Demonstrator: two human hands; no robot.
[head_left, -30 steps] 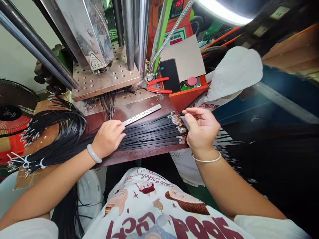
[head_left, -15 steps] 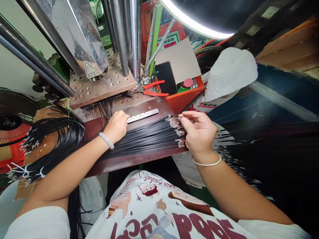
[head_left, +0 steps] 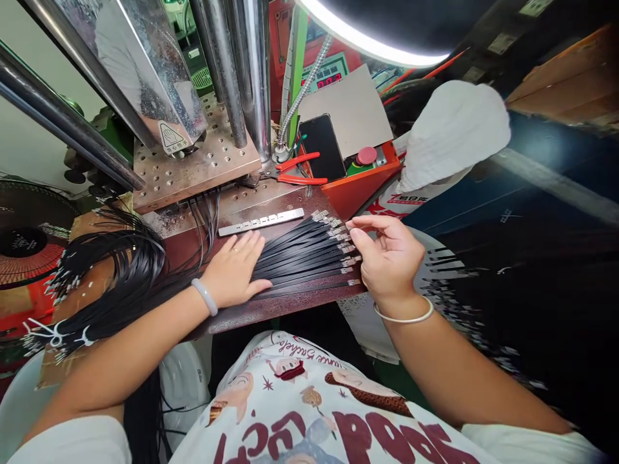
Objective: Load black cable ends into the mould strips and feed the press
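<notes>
My left hand (head_left: 233, 272) lies flat with its fingers outstretched on a spread of flat black cables (head_left: 300, 259). The cables fan out to the right and end in small metal connectors (head_left: 344, 248). Just beyond my left fingertips is a slotted metal strip (head_left: 280, 219), untouched. At the connector ends, my right hand (head_left: 391, 259) is closed in a pinch, thumb against index finger. Whatever sits between those fingertips is too small to make out.
A press with a drilled metal plate (head_left: 203, 161) stands behind the bench. Red-handled pliers (head_left: 302, 179), a phone (head_left: 320, 149) and a red stop button (head_left: 366, 155) are at the back. Bundled black cables (head_left: 120, 258) lie left; a ring lamp (head_left: 387, 55) hangs overhead.
My left hand has left the metal strip, come nearer to me and flattened onto the cables. The cable ends are spread more evenly. My right hand stays pinched in nearly the same place.
</notes>
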